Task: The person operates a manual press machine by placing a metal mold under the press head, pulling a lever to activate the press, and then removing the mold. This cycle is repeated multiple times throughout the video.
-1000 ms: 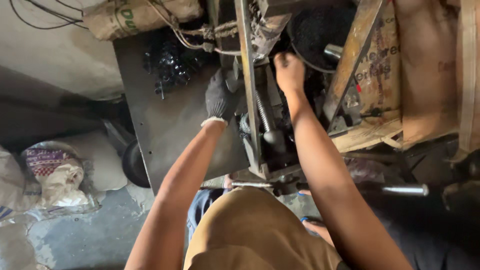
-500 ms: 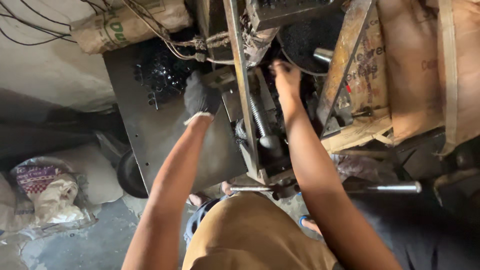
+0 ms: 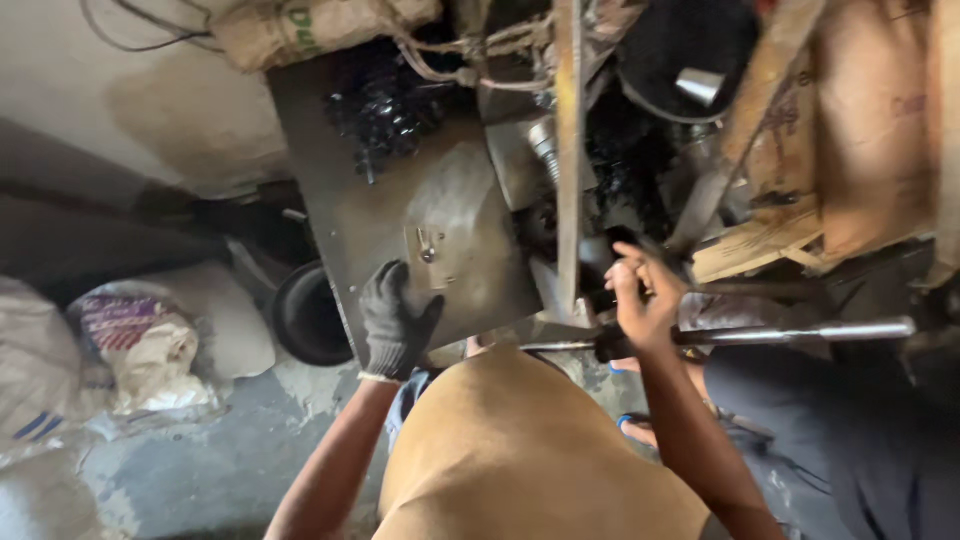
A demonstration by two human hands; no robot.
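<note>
Hands number two: the gloved left hand (image 3: 397, 322) lies spread flat on one dark steel plate (image 3: 470, 235); the bare right hand (image 3: 643, 296) curls its fingers around a dark part beside one upright metal bar (image 3: 568, 150). One chrome rod (image 3: 800, 332) lies just below it. One black pan (image 3: 305, 315) sits left of the plate.

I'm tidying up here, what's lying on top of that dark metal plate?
On the metal plate lies a heap of small black parts at its far end, and the gloved left hand rests on its near edge. What the palm covers is hidden.
</note>
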